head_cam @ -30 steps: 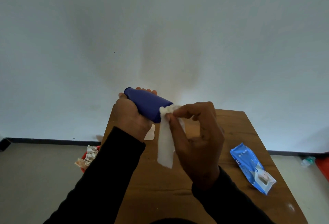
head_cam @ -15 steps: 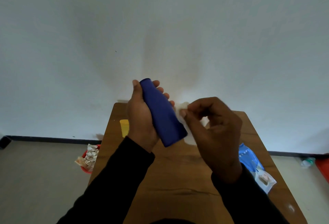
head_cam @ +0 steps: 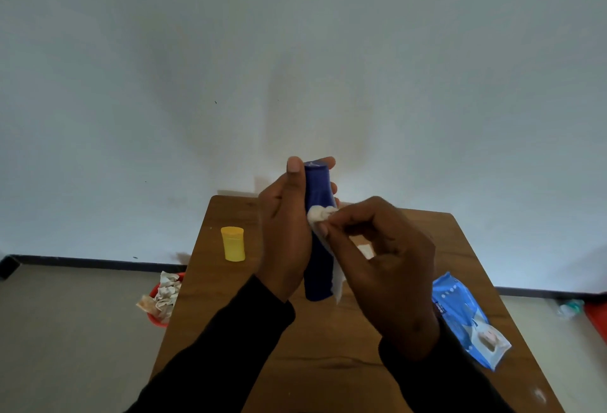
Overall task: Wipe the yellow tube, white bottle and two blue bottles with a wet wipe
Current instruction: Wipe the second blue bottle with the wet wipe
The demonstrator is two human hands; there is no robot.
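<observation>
Spanning the lower view, the wooden table (head_cam: 328, 363) carries a blue wipes pack (head_cam: 466, 317) at right and the yellow tube (head_cam: 233, 244) upright at left. Left hand (head_cam: 284, 232) wraps the upright blue bottle (head_cam: 318, 268) above the table, hiding its left side. Right hand (head_cam: 384, 265) pinches the wet wipe (head_cam: 323, 215) against it; a red bin (head_cam: 162, 301) of crumpled wipes sits on the floor at left.

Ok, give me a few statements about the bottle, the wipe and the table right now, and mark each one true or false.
1. The left hand holds the blue bottle roughly upright. True.
2. The right hand is empty. False: it presses a wipe against the bottle.
3. The yellow tube lies flat. False: it stands upright on the table.
4. The wipes pack lies on the table's right side. True.
</observation>
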